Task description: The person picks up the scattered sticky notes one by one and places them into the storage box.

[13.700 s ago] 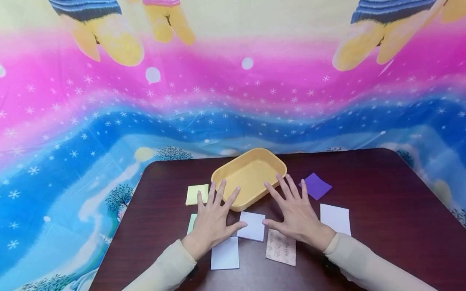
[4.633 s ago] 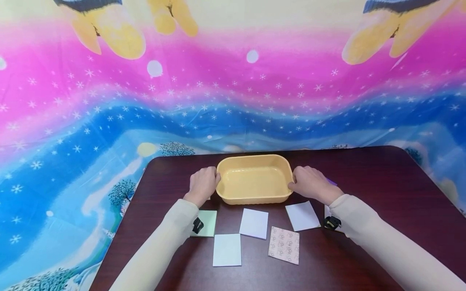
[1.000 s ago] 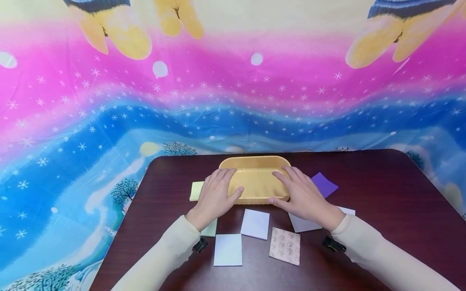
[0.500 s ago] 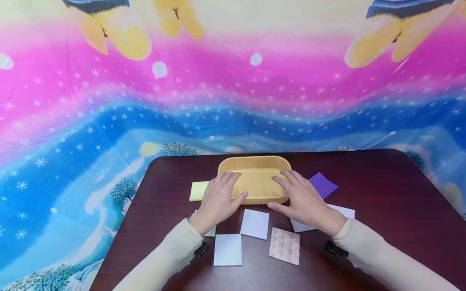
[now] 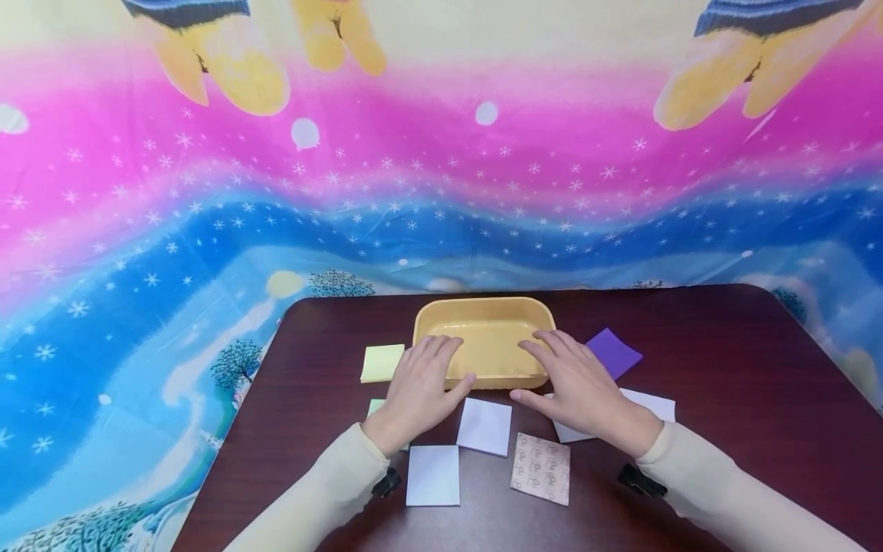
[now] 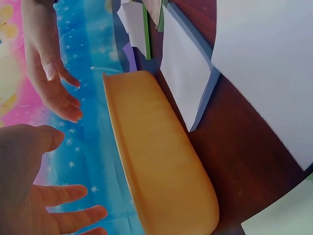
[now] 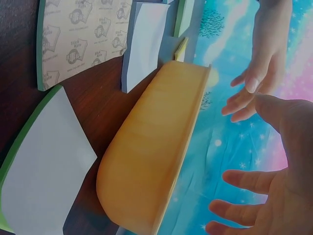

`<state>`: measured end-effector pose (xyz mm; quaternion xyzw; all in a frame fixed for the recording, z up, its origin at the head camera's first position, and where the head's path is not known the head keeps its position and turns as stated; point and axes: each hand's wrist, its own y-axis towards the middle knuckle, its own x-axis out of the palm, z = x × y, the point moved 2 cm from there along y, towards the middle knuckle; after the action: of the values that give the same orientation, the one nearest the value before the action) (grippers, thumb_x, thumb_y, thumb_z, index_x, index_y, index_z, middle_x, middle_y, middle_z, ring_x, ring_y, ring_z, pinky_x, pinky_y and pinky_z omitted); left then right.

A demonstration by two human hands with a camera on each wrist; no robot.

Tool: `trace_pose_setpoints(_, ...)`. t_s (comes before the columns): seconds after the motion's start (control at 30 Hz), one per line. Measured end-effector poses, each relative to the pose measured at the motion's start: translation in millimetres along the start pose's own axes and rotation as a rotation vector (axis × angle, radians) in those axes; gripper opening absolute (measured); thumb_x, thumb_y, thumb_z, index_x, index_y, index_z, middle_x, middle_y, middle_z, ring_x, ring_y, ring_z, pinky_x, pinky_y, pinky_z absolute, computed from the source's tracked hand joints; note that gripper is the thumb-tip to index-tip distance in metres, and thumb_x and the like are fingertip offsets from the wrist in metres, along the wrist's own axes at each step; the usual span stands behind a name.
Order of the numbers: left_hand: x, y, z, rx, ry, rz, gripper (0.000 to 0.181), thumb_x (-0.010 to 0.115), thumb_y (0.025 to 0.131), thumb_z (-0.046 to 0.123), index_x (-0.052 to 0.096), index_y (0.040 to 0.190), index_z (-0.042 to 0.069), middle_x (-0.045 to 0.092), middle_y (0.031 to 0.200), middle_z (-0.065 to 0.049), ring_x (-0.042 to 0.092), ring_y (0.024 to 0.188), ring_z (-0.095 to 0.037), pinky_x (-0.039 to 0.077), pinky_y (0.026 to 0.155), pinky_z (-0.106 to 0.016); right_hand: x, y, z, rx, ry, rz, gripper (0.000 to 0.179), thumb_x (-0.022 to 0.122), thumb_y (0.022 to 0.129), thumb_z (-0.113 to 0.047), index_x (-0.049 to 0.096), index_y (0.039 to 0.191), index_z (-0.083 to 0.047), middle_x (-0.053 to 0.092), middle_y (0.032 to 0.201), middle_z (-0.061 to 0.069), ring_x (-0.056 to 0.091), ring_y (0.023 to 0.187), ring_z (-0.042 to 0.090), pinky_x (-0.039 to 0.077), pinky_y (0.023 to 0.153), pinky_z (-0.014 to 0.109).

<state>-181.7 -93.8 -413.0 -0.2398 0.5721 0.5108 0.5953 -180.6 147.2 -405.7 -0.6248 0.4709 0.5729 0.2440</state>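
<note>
Head view: left hand (image 5: 419, 389), right hand (image 5: 576, 386) near tub (image 5: 491, 354).

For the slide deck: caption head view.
Left hand and right hand open at a yellow tray, paper pads on the dark table.

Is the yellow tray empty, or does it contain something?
It looks empty: in the head view, the yellow tray shows a bare floor, though its near corners are partly hidden.

There are two hands (image 5: 421, 389) (image 5: 582, 383), two pale sleeves (image 5: 317, 483) (image 5: 731, 491), two black wrist fittings (image 5: 386, 483) (image 5: 643, 481), one bench (image 5: 745, 368), one printed backdrop (image 5: 441, 153), one yellow tray (image 5: 493, 346) and eight paper pads: four white pads (image 5: 433, 477) (image 5: 485, 426) (image 5: 571, 434) (image 5: 653, 404), one yellow pad (image 5: 382, 363), one green pad (image 5: 375, 405), one purple pad (image 5: 614, 353), one patterned pad (image 5: 541, 470).
</note>
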Motion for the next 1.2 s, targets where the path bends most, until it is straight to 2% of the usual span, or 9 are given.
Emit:
trace_pose_setpoints(0.27, 0.0, -2.2, 4.0, 0.019, 0.022, 0.019, 0.057, 0.065, 0.094, 0.048, 0.057, 0.139, 0.012, 0.064, 0.134, -0.007, 0.056, 0.129, -0.027, 0.046, 0.105, -0.047, -0.1, -3.4, -1.7, 0.006, 0.026, -0.012, 0.076, 0.075, 0.083, -0.057, 0.058, 0.140, -0.009, 0.054, 0.144, 0.019, 0.049, 0.135, 0.040, 0.042, 0.107, 0.062)
trace_pose_setpoints(0.63, 0.1, -2.3, 10.7, 0.011, 0.010, -0.021, 0.058, 0.061, 0.096, 0.049, 0.055, 0.142, 0.013, 0.062, 0.138, -0.007, 0.054, 0.133, -0.027, 0.043, 0.111, -0.048, -2.6, -5.0, 4.1, 0.009, 0.030, 0.014, 0.072, 0.074, 0.085, -0.057, 0.060, 0.136, -0.008, 0.057, 0.141, 0.018, 0.051, 0.132, 0.038, 0.044, 0.105, 0.061)
trace_pose_setpoints(1.2, 3.8, 0.2, 23.7, 0.044, 0.015, -0.026, 0.058, 0.061, 0.096, 0.051, 0.056, 0.141, 0.015, 0.062, 0.139, -0.005, 0.054, 0.132, -0.025, 0.045, 0.109, -0.045, -10.1, -7.4, 17.9, 0.040, 0.024, 0.043, 0.069, 0.072, 0.087, -0.055, 0.061, 0.135, -0.007, 0.058, 0.139, 0.018, 0.051, 0.131, 0.039, 0.045, 0.103, 0.060)
